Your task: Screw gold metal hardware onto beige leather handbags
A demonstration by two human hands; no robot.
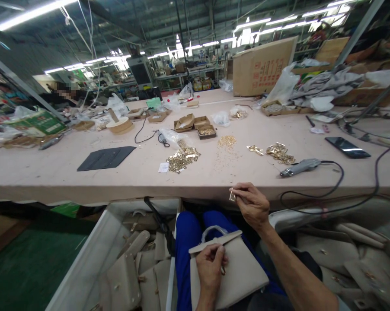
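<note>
My right hand [254, 206] is raised at the table's front edge. A small gold rectangular metal frame [232, 195] is pinched between its thumb and fingertips. On my lap lies a beige handbag [243, 270] with a looped top handle [214, 230]. My left hand [209, 268] rests over the bag just below its flap edge, fingers curled together. A bit of gold metal [223, 271] shows beside those fingers; whether they grip it or it is fixed to the bag is unclear.
On the table [143, 177] lie gold fittings [182, 159], a second pile [279, 153], tiny gold pieces [226, 141], an electric screwdriver [300, 167] with a cord, a phone [347, 147] and a dark pad [106, 158]. Bins of beige bags [126, 276] flank my legs.
</note>
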